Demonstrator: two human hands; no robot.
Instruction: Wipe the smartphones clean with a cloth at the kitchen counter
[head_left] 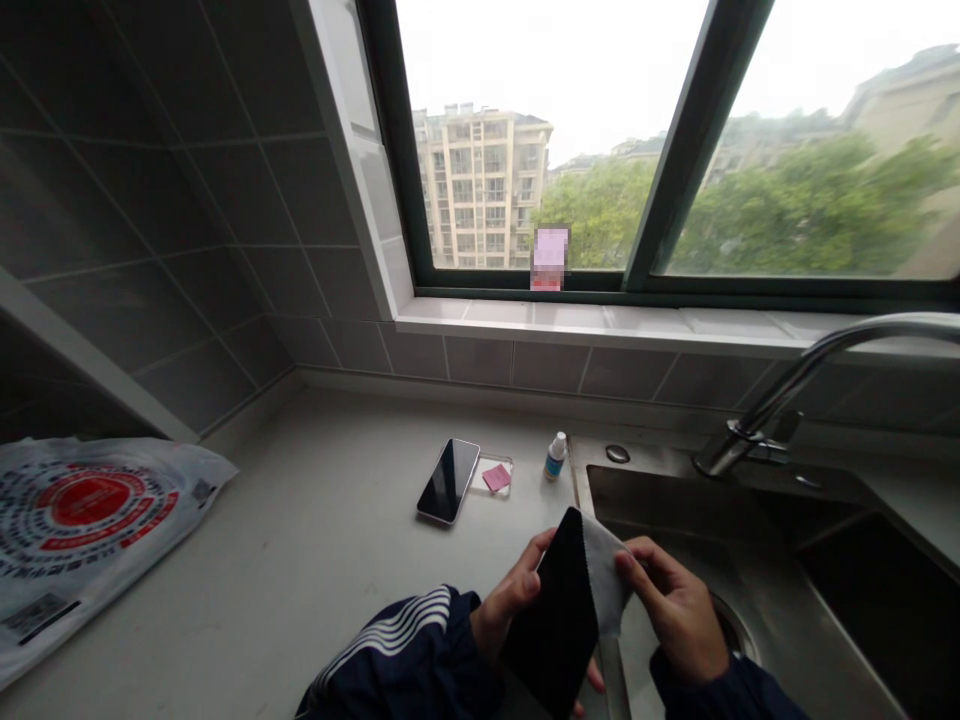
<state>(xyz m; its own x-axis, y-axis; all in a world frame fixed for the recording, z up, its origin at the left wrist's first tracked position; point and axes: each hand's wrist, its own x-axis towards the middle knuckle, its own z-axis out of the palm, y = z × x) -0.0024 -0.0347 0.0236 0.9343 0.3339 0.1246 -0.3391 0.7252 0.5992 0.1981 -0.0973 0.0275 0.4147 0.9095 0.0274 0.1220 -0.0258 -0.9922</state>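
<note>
My left hand (514,592) grips a flat black rectangular thing (559,615), its thumb along the left edge and fingertips showing beneath. Whether it is a phone or a tablet I cannot tell. A grey cloth (606,572) with a zigzag edge lies against its upper right side. Thumb and fingers of my right hand (679,610) pinch that cloth. Beyond my hands, a dark-screened phone (450,482) rests on the counter, beside a clear case (505,488) with a pink folded piece (496,478) on it. A small white-capped bottle (555,458) stands upright to their right.
A steel sink (675,500) with a curved faucet (780,385) lies on the right. On the left, a printed plastic bag (97,520) covers part of the white counter (300,560). A window sill (570,318) runs along the back under the window.
</note>
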